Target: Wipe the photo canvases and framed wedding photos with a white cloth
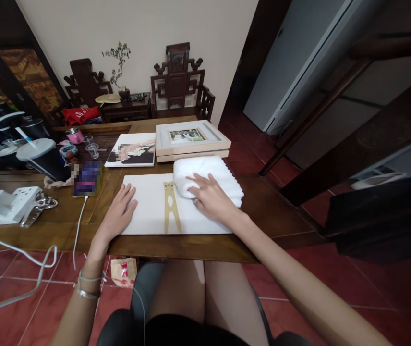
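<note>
A white rectangular panel (144,206) lies flat on the wooden table, with a gold A-shaped stand piece (166,206) along its middle. It looks like the back of a picture frame. My left hand (117,214) rests on the panel's left edge, its fingers stretched out and holding nothing. On the right part of the panel is a folded white towel (223,175), reaching past the panel's far right corner. My right hand (212,199) grips this towel from above, fingers spread and pressed into the cloth; the towel's underside is hidden.
Behind the panel sit stacked frames (193,137) and a picture board (129,150). To the left are a phone (87,178) on a white cable, a lidded cup (43,156) with a straw, and a power strip (21,204). Dark carved chairs (178,79) stand by the wall.
</note>
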Motion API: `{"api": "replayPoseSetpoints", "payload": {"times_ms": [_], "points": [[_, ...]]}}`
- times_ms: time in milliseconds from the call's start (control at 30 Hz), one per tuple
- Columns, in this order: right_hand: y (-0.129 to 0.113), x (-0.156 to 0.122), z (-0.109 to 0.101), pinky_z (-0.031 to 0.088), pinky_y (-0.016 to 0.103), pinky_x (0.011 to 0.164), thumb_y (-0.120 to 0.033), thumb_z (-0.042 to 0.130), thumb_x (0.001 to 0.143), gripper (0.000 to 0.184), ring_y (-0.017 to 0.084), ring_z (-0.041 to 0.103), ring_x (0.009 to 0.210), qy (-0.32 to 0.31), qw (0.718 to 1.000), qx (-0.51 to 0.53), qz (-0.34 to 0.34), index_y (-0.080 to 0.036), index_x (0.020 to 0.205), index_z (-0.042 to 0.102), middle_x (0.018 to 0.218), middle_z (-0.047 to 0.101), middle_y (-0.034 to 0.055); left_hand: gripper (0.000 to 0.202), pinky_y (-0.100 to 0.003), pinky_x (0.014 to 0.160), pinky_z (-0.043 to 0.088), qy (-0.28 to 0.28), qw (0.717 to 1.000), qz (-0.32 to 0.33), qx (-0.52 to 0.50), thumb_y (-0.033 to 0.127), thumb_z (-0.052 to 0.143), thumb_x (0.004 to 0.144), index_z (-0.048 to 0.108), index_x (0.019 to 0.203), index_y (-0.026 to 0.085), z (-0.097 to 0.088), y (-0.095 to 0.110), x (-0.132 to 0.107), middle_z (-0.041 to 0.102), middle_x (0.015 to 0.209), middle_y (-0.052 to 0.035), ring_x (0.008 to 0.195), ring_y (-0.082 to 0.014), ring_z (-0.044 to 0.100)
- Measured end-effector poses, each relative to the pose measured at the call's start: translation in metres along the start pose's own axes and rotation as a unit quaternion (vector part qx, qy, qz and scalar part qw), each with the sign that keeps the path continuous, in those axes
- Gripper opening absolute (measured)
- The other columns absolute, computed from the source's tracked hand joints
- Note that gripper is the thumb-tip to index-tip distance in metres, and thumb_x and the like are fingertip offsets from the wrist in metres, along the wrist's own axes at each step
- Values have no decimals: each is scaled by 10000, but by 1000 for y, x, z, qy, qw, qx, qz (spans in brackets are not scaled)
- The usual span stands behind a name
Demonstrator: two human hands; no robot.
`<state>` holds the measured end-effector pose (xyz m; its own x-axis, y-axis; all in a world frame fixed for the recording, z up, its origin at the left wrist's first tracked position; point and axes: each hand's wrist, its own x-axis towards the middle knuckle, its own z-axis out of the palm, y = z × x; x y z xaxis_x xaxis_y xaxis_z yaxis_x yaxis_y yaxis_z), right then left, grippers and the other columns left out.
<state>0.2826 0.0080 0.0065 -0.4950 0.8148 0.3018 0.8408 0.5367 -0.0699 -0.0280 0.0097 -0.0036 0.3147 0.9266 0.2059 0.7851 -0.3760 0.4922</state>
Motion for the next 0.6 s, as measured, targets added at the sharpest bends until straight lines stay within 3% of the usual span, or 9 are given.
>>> {"api": "replayPoseSetpoints", "payload": {"times_ms": [133, 233, 333, 433, 600], "points": [[-19, -43, -5, 334, 688, 1092, -7, 537, 697, 314, 383, 392, 1394, 14, 999, 22, -41, -188, 900, 694, 1431, 544, 152, 571, -463, 1219, 216, 12, 1000, 7, 0, 456, 388, 977, 480, 1431, 123, 1, -1, 0, 365, 1574, -145, 1500, -251, 240], [-45, -85, -25, 339, 675, 1108, 6, 534, 645, 339, 367, 386, 1403, 16, 997, 49, -64, -217, 855, 680, 1411, 567, 112, 565, -455, 1220, 215, 9, 1000, 9, 4, 442, 394, 974, 486, 1425, 114, 0, 2, 0, 370, 1571, -146, 1499, -245, 246], [-66, -107, -48, 394, 633, 1096, 17, 506, 610, 362, 348, 435, 1375, 7, 994, 80, -70, -221, 827, 670, 1393, 588, 97, 569, -463, 1220, 212, 10, 1000, 7, 5, 435, 394, 975, 484, 1425, 101, 0, 2, 0, 363, 1572, -152, 1502, -248, 236], [-67, -98, -56, 426, 607, 1080, 26, 483, 625, 360, 336, 497, 1328, 7, 994, 86, -66, -222, 803, 673, 1344, 625, 102, 565, -484, 1217, 209, 10, 1000, 12, 0, 438, 398, 975, 480, 1430, 113, 1, 2, 1, 359, 1574, -146, 1506, -255, 216], [-32, -37, -38, 442, 580, 1045, 13, 489, 728, 317, 333, 537, 1288, -1, 999, 35, -27, -192, 874, 680, 1253, 663, 157, 558, -473, 1215, 224, 9, 1000, 20, -21, 435, 414, 972, 488, 1425, 119, 1, 2, 1, 396, 1554, -144, 1493, -253, 256]]}}
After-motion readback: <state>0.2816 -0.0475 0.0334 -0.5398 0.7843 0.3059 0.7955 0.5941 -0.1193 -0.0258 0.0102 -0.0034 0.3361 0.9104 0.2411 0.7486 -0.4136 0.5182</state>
